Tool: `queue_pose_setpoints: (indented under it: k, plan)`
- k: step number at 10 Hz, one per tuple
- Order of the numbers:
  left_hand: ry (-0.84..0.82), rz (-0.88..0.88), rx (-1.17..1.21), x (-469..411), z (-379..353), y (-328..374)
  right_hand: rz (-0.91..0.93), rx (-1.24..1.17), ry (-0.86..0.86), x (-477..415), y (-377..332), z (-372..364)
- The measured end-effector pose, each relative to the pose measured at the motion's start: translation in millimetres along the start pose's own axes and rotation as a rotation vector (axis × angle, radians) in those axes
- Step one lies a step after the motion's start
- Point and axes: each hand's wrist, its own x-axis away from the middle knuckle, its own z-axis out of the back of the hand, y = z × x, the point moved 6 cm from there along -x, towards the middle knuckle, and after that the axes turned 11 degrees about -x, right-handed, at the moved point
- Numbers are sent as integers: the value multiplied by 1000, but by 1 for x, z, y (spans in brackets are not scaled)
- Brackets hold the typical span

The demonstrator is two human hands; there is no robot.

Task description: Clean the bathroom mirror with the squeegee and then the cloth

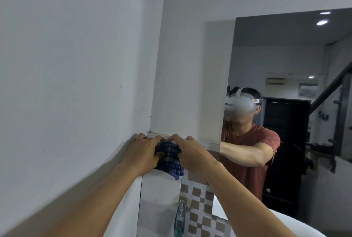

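1. Two bare hands are in view, both mine, reaching forward and up with the forearms stretched out below them.
2. One cloth [168, 157] sits between them: dark blue with a pale plaid check, folded into several layers, its stacked edges hanging down under my palms.
3. My left hand [142, 150] lies on the cloth's left side, fingers spread and curled over its top edge, thumb pressing into the fabric.
4. My right hand [192, 153] does the same on the right side, so both hands are clamped on the cloth with their fingertips nearly meeting above it.
5. The cloth is pressed flat against a white tiled wall [162, 189], just under a narrow ledge at my fingertips.
6. One mirror [285, 65] hangs to the right of my right hand, well apart from the cloth.
7. One band of brown-and-white checkered tiles [198, 210] runs below my right wrist.
8. One metal hook [180, 213] hangs below the cloth.
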Motion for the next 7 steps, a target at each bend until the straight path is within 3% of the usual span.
queue_pose_setpoints:
  k: [5,7]
  plan:
    - [99,-48,138,10,1,-3,71,-125,159,29,1,-3]
    - [187,25,250,36,27,15,29,-132,182,80,-17,31]
